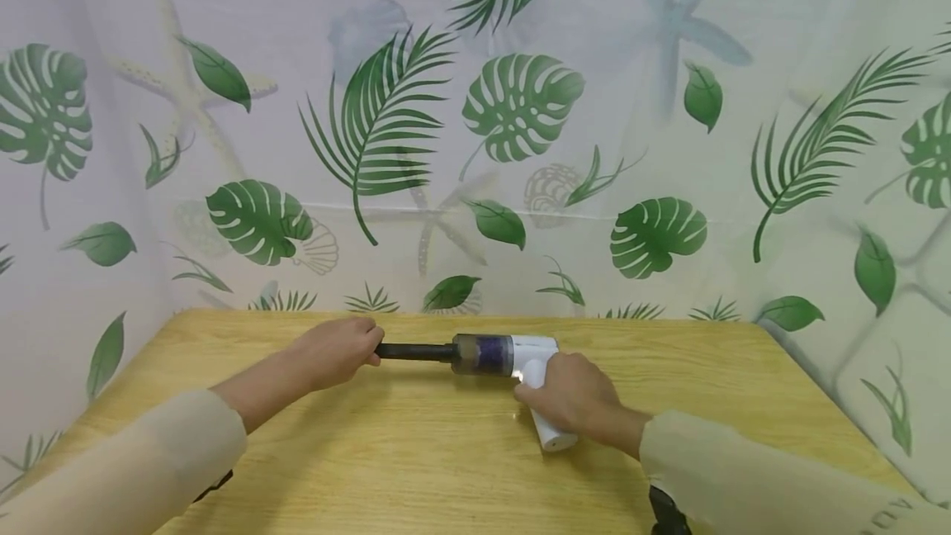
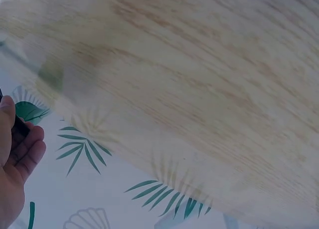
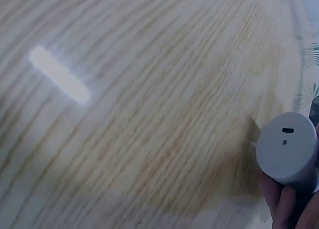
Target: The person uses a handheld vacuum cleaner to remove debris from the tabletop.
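A white handheld vacuum cleaner [image 1: 533, 351] with a clear, dark-tinted dust cup [image 1: 481, 354] lies across the view above the table. From its left end runs a long black nozzle [image 1: 416, 352]. My left hand [image 1: 334, 351] grips the nozzle's far tip between thumb and fingers; in the left wrist view, that hand [image 2: 20, 159] shows at the left edge with a bit of black between the fingers. My right hand [image 1: 575, 393] is wrapped round the white handle. In the right wrist view, the handle's round end [image 3: 287, 146] shows a small slot and a dot.
The wood-grain table [image 1: 371, 452] spreads under both arms. Behind it and at the sides hangs a pale curtain [image 1: 520, 254] printed with green leaves, meeting the table's back edge. A bright light reflection falls on the tabletop in the right wrist view.
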